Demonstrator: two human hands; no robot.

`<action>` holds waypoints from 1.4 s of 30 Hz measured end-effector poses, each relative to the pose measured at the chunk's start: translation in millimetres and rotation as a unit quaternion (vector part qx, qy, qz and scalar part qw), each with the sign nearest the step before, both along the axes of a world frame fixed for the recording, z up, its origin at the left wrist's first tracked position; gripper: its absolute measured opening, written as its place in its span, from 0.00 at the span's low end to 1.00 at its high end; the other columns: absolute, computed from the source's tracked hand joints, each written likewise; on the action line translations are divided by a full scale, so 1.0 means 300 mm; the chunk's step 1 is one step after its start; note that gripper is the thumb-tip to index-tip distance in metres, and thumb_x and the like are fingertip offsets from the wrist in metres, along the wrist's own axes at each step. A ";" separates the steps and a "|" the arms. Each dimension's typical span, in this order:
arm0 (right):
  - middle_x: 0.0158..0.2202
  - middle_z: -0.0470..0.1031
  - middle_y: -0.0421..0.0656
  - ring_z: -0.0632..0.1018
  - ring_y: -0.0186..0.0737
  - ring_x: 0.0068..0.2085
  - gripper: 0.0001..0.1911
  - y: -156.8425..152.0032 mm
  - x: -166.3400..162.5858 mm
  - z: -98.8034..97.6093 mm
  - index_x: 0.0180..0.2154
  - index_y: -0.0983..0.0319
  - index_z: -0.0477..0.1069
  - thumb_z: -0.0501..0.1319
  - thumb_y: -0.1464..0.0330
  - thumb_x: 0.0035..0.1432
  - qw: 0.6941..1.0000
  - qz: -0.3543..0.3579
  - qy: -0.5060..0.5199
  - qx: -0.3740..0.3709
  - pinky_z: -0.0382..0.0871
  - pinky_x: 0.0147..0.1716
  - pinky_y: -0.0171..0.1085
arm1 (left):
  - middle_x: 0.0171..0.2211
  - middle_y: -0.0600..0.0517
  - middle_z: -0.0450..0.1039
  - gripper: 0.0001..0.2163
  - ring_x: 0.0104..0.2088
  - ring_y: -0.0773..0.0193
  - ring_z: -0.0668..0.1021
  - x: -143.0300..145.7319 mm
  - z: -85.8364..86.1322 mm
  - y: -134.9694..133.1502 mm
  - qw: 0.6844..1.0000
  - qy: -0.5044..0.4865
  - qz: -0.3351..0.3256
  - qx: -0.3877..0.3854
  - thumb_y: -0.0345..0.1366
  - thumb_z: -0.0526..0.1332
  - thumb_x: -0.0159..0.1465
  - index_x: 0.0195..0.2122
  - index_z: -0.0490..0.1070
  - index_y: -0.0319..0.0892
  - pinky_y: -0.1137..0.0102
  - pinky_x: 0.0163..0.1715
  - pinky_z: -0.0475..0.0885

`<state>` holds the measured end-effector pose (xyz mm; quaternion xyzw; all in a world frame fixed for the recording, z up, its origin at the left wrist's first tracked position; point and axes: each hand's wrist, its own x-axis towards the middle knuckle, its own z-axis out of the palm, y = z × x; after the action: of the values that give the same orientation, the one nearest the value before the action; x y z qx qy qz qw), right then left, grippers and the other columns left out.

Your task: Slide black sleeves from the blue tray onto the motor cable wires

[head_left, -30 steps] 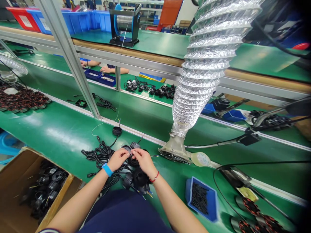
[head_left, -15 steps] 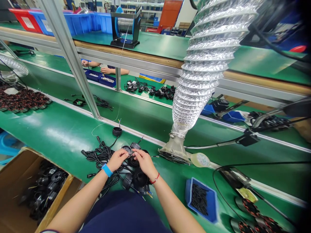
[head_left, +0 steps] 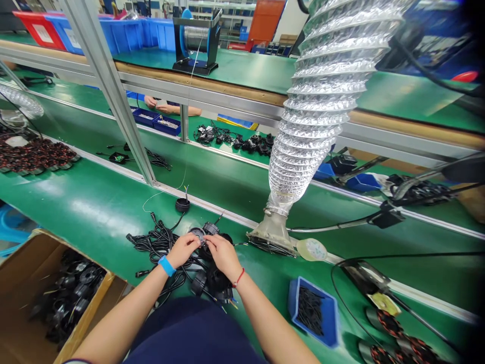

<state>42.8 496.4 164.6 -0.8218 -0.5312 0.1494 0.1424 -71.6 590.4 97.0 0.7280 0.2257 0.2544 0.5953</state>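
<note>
Between my hands is a round black cap [head_left: 196, 233] with a hollow inside, tilted toward me. My left hand [head_left: 185, 248] grips its near left rim, fingers closed. My right hand [head_left: 222, 253] is pinched at the cap's right side; whatever lies between those fingertips is too small to make out. Under and beside my hands lie several black round housings [head_left: 217, 278] with wire ends sticking out. A tangle of black cables [head_left: 161, 237] with connectors spreads to the left. Behind it, one black cap [head_left: 182, 204] stands with thin coloured wires pointing up.
A ribbed foil duct [head_left: 314, 116] with a hood [head_left: 273, 233] comes down right of my hands. A blue bin [head_left: 333, 318] holds black sleeves. Copper-wound coils [head_left: 386, 323] lie at far right. A cardboard box [head_left: 22, 283] stands left. Across the bench are another person's hands [head_left: 161, 105].
My right hand has shifted slightly left, its fingertips nearer the cap's rim. My left hand stays in place. Across the bench, the other person's hands have come together.
</note>
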 end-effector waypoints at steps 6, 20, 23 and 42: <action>0.44 0.63 0.32 0.64 0.20 0.46 0.21 -0.003 -0.001 0.004 0.45 0.50 0.63 0.39 0.61 0.56 1.000 0.009 -0.015 -0.007 0.55 0.49 0.25 | 0.29 0.53 0.62 0.14 0.32 0.77 0.64 0.007 -0.016 -0.001 1.000 0.003 -0.005 0.008 0.42 0.52 0.56 0.27 0.67 0.34 0.80 0.36 0.58; 0.45 0.63 0.33 0.64 0.20 0.46 0.21 -0.008 -0.008 0.028 0.46 0.51 0.63 0.39 0.61 0.56 1.000 0.016 -0.017 -0.002 0.57 0.50 0.26 | 0.29 0.52 0.62 0.14 0.32 0.77 0.64 0.008 -0.008 0.003 1.000 0.005 -0.004 0.016 0.42 0.52 0.56 0.27 0.67 0.34 0.80 0.36 0.58; 0.46 0.62 0.31 0.65 0.19 0.46 0.20 -0.014 -0.010 0.052 0.46 0.51 0.63 0.40 0.61 0.55 1.000 0.022 0.012 0.014 0.56 0.51 0.25 | 0.29 0.53 0.62 0.14 0.33 0.77 0.64 0.005 0.004 0.001 1.000 0.016 -0.003 0.017 0.42 0.52 0.56 0.28 0.67 0.35 0.80 0.37 0.58; 0.30 0.66 0.37 0.65 0.17 0.29 0.17 0.002 0.001 -0.030 0.34 0.63 0.62 0.46 0.58 0.49 0.980 -0.079 0.168 0.070 0.58 0.32 0.20 | 0.43 0.55 0.62 0.15 0.40 0.78 0.66 0.022 -0.009 0.007 0.995 0.026 0.014 0.097 0.36 0.48 0.58 0.45 0.65 0.43 0.80 0.45 0.62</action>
<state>43.3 497.0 155.6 -0.8122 -0.4424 0.2359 0.2983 -65.0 592.4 94.3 0.7854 0.2258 0.2646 0.5120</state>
